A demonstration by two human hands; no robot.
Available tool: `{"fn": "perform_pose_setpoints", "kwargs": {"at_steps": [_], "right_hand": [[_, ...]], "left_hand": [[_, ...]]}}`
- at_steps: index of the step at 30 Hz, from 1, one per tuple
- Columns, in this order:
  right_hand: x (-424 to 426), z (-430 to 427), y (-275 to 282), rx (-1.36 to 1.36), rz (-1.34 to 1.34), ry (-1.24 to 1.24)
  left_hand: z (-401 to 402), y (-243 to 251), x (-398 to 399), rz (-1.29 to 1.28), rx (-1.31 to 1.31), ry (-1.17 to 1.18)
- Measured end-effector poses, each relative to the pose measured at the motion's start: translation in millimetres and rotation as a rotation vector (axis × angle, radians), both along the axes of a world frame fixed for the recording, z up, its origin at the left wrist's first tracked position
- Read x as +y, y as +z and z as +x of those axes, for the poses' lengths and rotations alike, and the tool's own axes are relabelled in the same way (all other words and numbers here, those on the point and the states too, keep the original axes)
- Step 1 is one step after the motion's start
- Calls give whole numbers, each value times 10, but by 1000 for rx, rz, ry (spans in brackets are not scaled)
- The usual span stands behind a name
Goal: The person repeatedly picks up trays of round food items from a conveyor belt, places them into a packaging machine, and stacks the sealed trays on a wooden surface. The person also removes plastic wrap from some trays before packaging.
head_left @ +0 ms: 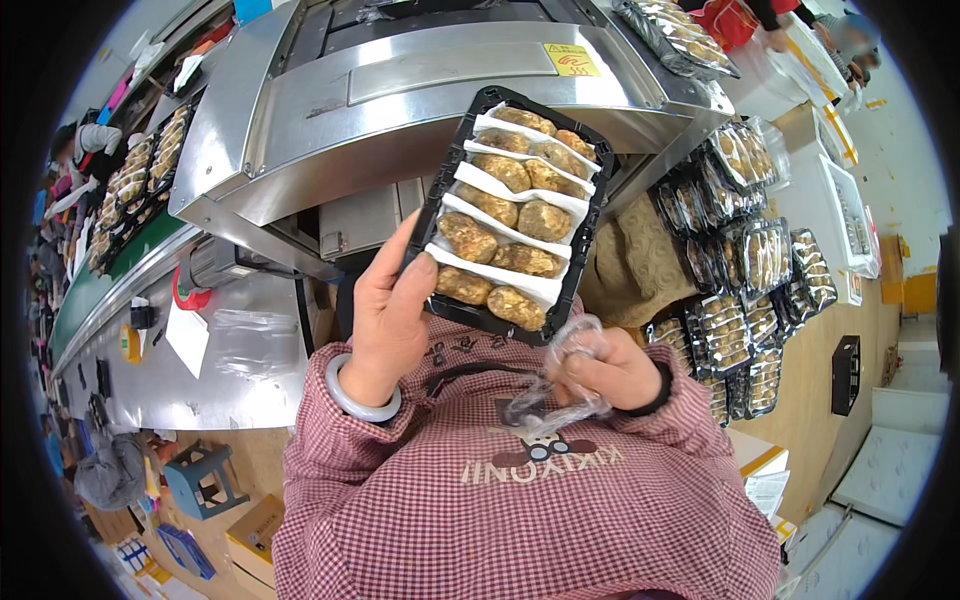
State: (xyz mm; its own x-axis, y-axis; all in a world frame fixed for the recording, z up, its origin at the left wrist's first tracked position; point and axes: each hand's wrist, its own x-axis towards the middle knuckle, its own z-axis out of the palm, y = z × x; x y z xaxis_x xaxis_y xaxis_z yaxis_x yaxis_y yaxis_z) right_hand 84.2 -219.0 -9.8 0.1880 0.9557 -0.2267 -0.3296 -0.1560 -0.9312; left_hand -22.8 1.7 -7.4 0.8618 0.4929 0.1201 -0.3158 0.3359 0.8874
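Note:
My left hand (390,315) grips the lower left side of a black plastic tray (491,324), thumb on the rim. The tray is held tilted in front of my chest. Brown, rough-skinned tubers (491,202) lie in it in rows, with white paper strips (480,262) between the rows. Just off the tray's lower right corner, my right hand (619,367) is closed on crumpled clear plastic film (536,412). Some of the film hangs below the fingers. Whether the film touches the tray I cannot tell.
Ahead stands a stainless-steel machine (315,112) bearing a yellow warning label (571,60). Stacked wrapped trays (724,334) are at right. At left are a green conveyor belt (112,255) with filled trays, and a steel table (255,397) holding clear plastic bags (255,337). A blue-grey stool (202,480) stands below.

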Motion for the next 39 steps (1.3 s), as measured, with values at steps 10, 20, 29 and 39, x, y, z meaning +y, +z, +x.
{"fn": "perform_pose_setpoints", "kwargs": {"at_steps": [10, 20, 29, 39], "right_hand": [[-1280, 593, -326, 184, 445, -504], [-629, 272, -694, -40, 41, -628], [153, 80, -764, 262, 253, -704], [426, 155, -1165, -68, 161, -760]], "left_hand": [[-374, -117, 206, -83, 48, -124], [-474, -389, 403, -79, 243, -319], [-330, -582, 205, -272, 219, -199], [-369, -845, -9, -52, 540, -31]]}}
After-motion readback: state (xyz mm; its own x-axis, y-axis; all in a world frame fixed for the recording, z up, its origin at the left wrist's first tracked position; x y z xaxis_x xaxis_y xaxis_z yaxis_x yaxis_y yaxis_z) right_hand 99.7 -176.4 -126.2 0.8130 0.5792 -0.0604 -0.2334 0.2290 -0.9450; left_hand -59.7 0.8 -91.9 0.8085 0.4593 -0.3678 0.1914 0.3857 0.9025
